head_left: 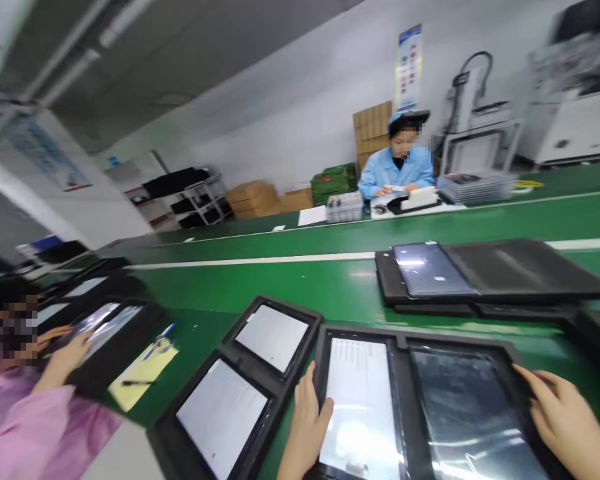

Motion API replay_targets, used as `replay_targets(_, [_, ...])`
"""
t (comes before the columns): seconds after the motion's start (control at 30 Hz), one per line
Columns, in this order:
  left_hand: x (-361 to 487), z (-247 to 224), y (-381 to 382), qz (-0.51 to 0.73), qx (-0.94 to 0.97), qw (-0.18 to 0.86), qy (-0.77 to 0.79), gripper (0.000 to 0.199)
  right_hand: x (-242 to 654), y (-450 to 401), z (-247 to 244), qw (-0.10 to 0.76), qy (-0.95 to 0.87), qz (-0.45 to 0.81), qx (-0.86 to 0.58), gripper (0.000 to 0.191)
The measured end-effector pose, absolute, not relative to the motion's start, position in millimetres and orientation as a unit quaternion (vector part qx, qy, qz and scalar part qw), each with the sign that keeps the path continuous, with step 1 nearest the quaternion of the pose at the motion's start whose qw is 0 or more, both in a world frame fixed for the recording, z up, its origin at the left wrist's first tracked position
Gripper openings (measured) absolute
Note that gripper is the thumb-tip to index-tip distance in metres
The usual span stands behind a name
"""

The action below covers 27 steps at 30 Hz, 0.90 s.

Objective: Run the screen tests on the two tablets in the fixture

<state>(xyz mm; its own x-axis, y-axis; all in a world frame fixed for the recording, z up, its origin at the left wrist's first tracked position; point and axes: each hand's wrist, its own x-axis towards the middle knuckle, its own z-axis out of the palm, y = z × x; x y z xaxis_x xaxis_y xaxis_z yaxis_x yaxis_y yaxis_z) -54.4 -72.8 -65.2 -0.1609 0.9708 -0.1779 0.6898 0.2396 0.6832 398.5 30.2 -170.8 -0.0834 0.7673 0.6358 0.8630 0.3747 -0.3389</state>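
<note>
Glossy green tabletop (220, 287); left hand (305, 427) and right hand (563, 412) clamp opposite edges of a rectangular matte-black tray (405, 380).

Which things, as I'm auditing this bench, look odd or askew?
In the tray between the left hand and right hand, a lit tablet sits beside a dark tablet, an odd mismatch. The neighbouring tray lies askew to it. No spill shows.

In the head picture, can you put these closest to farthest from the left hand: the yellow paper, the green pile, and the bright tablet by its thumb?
1. Bright tablet: just right of the left hand.
2. Yellow paper: off to the left.
3. Green pile: far at the back.
</note>
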Motion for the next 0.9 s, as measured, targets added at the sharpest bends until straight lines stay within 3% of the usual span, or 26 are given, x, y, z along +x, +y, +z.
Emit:
replay_targets(0.3, [-58.5, -71.8, -60.5, 0.213, 0.623, 0.206, 0.724, 0.059, 368.6, 17.9, -148.8, 0.197, -0.690, -0.095, -0.690, 0.046])
replay_targets(0.6, [-58.6, -70.2, -60.2, 0.236, 0.631, 0.220, 0.705, 0.058, 399.1, 29.9, -183.7, 0.213, -0.683, -0.026, -0.698, 0.054])
replay_targets(0.9, [-57.0, -59.9, -52.6, 0.204, 0.654, 0.208, 0.698, 0.055, 396.1, 15.6, -172.2, 0.269, -0.697, -0.033, -0.664, 0.053])
